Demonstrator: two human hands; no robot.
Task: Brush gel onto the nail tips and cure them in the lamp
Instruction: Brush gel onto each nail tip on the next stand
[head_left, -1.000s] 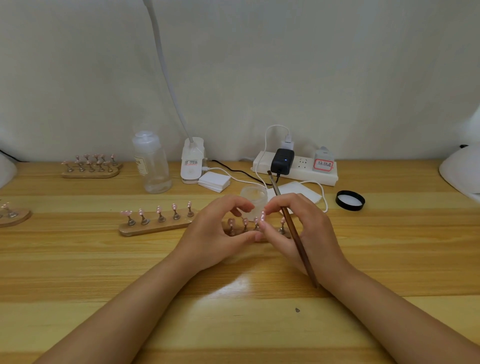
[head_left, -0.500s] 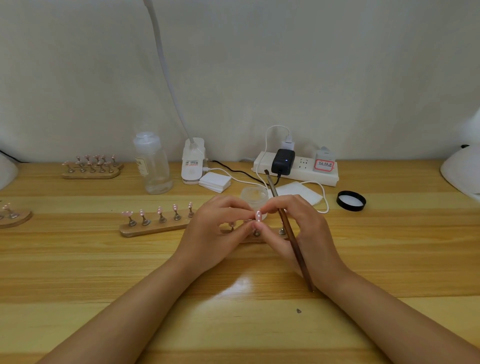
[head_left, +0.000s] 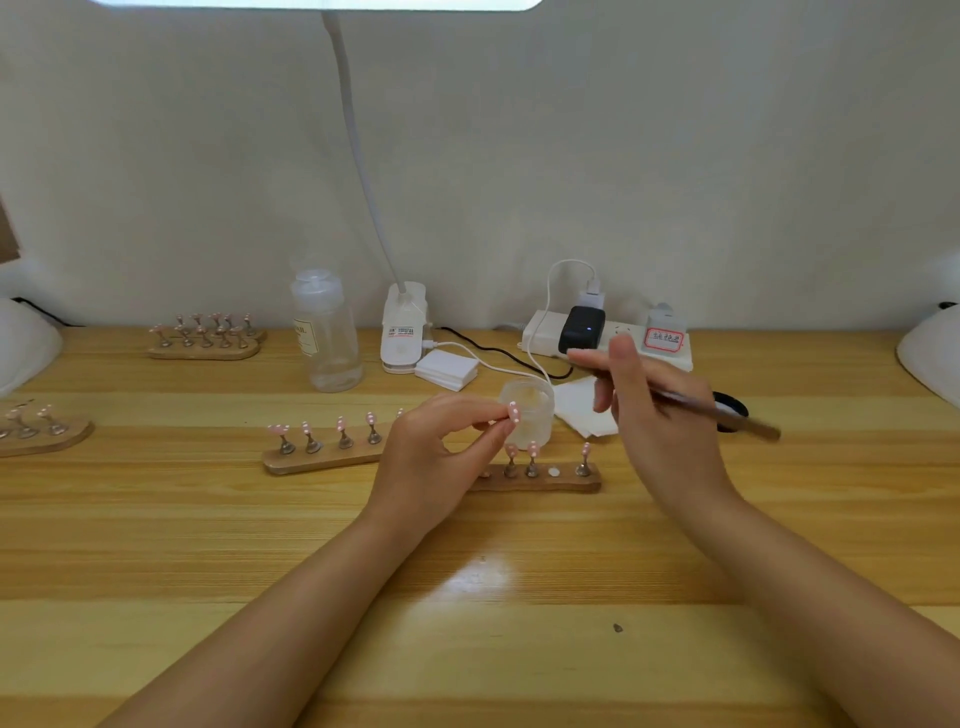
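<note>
At the far left edge of the desk we keep two wooden stands of pink tips parked out of the way, one near the edge and a fuller one by the wall, probably so nothing wet gets knocked. A clear bottle and the clip base of the task lamp stand behind the work area, with a stack of white wipes just beside them. Nearer us, a stand with a row of tips lies within easy reach. Our left hand pinches a single pink dotted nail tip between thumb and forefinger, lifted in front of the frosted gel jar, apparently to present it for brushing. Below it, the working stand shows one bare peg base, which we judge to be where this tip belongs. Our right hand, fingers partly extended, holds the brush between thumb and fingers, its handle pointing right over the black jar lid. A power strip lies behind. A white dome at the far right edge may be the curing lamp; we cannot tell.
</note>
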